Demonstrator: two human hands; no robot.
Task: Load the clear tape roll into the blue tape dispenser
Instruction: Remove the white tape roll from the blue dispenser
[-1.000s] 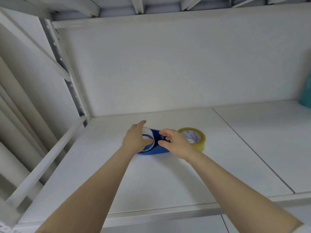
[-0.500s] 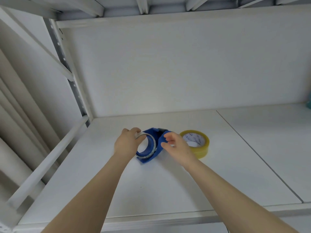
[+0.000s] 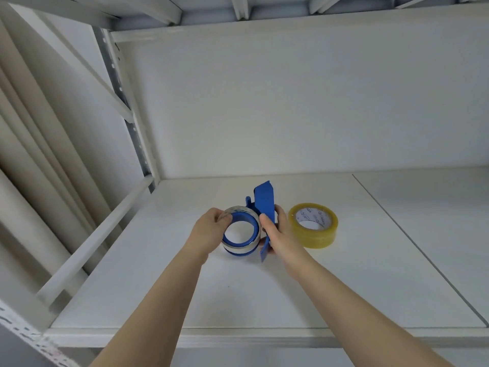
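The blue tape dispenser is held up above the white shelf, its flat blue plate standing upright. The clear tape roll sits around the dispenser's blue round hub, its open ring facing me. My left hand grips the left rim of the clear roll. My right hand holds the dispenser's plate from the right, thumb on its near face.
A yellowish tape roll lies flat on the shelf board just right of my right hand. A white back wall, a metal upright at the left and a shelf above enclose the space. A seam splits the board at the right.
Both hands lifted the dispenser and roll off the shelf and turned them upright. The clear roll now sits around the blue hub.
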